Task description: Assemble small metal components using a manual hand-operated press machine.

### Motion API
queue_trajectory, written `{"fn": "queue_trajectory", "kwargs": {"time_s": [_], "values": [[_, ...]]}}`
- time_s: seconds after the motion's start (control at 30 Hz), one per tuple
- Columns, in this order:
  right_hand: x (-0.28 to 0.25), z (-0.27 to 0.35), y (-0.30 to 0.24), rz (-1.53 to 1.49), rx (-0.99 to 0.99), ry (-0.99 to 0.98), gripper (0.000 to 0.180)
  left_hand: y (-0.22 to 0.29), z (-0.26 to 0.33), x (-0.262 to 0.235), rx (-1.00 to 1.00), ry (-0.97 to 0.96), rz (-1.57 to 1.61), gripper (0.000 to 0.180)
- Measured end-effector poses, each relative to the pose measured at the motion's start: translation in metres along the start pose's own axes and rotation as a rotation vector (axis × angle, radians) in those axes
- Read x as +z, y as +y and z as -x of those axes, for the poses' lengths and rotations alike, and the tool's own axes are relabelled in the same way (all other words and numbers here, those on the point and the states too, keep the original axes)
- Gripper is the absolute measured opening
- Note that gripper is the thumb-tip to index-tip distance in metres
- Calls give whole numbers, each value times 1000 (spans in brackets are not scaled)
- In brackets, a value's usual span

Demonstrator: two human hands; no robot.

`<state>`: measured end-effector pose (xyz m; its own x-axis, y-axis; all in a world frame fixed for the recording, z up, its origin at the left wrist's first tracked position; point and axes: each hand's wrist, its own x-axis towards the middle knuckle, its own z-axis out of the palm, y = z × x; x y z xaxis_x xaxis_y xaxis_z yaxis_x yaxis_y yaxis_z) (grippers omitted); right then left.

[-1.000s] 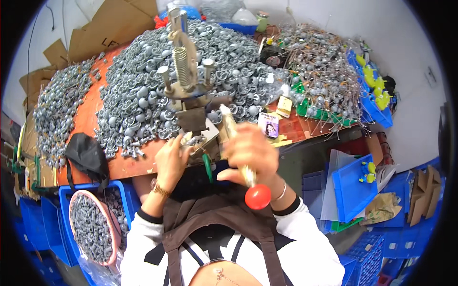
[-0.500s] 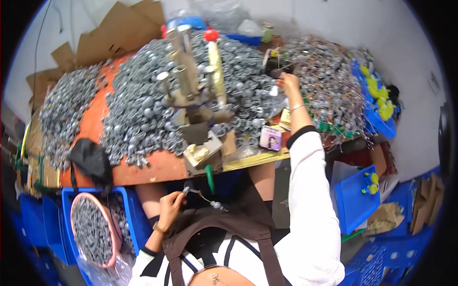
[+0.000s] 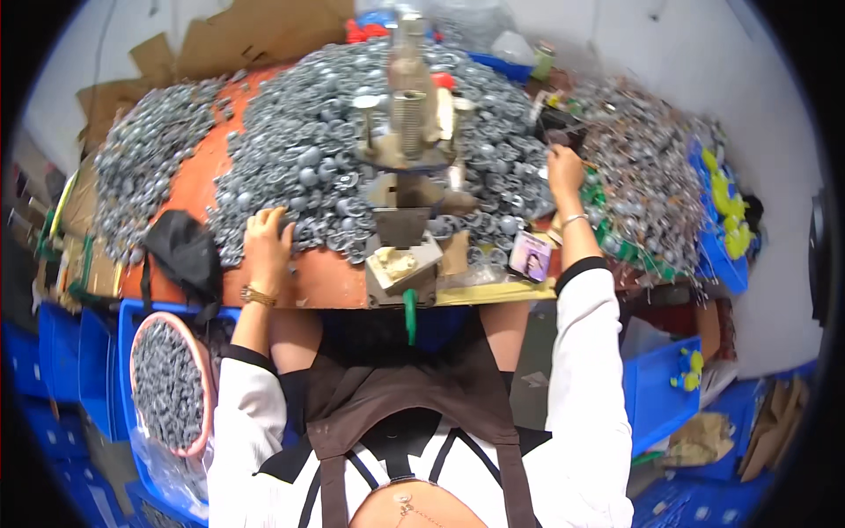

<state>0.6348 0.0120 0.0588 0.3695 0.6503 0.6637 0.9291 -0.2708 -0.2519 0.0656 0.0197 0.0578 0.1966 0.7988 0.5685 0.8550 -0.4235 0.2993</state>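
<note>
My left hand is at the front edge of a big heap of grey plastic parts, its fingers bent round a small dark grey part. My right hand reaches to the far right side of that heap, beside a small black box. Its fingertips are pressed together, and what they hold is too small to make out. Between the hands stands a metal hand press with a spring and a green handle. A pale yellowish lump lies on its base.
On the right lies a heap of thin-wired pieces, beside a blue tray with yellow-green parts. A purple picture card lies near the table edge. A black bag hangs at the left, above a pink basket of grey parts.
My left hand has moved from above my lap up to the heap; the wired grey piece it held is out of sight. My right hand stays by the black box. The view has shifted.
</note>
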Motion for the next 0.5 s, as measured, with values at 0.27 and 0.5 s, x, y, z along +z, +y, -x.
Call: {"fn": "queue_trajectory", "kwargs": {"time_s": [0.27,0.5], "values": [[-111,88,-143,-1255,328,328,27,-25,-2,3,133,6,55,17],[-149,162,-222,-1395,294,213,20,33,41,36,-389,-138,1209,14]]}}
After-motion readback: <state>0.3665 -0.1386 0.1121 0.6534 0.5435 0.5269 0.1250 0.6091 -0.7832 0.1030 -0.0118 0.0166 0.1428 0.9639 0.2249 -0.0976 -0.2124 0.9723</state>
